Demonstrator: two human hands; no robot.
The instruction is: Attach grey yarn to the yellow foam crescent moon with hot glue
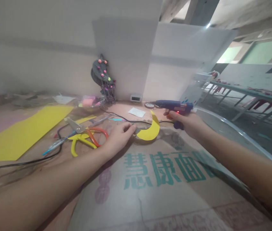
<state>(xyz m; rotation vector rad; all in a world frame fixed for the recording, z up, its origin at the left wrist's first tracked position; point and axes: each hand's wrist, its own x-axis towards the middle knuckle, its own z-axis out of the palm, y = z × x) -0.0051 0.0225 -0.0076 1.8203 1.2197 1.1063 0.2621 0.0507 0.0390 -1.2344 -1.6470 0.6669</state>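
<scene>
Printed sheet (116,205): nearest, below both grips.
Left hand (120,136): thumb and fingers pinched on one tip of the yellow crescent (151,131).
Yellow crescent: just right of the left fingertips, free tip upward; may bend or twist, being held at one end only.
Scissors (91,136): orange-handled, just left of the left grip; a sideways sweep could knock them.
Right hand (186,121): wrapped around the blue glue gun (171,105); trigger pressure cannot be told.
Glue gun: red light lit, nozzle pointing left; if hot, could burn the left fingers should the grips converge.
Cord (116,116): passes behind the crescent, between the grips; a tug could snag it.
White card (136,112): beyond the left grip.
Dark ornament (99,73): farthest, beyond and left of the left grip.
</scene>
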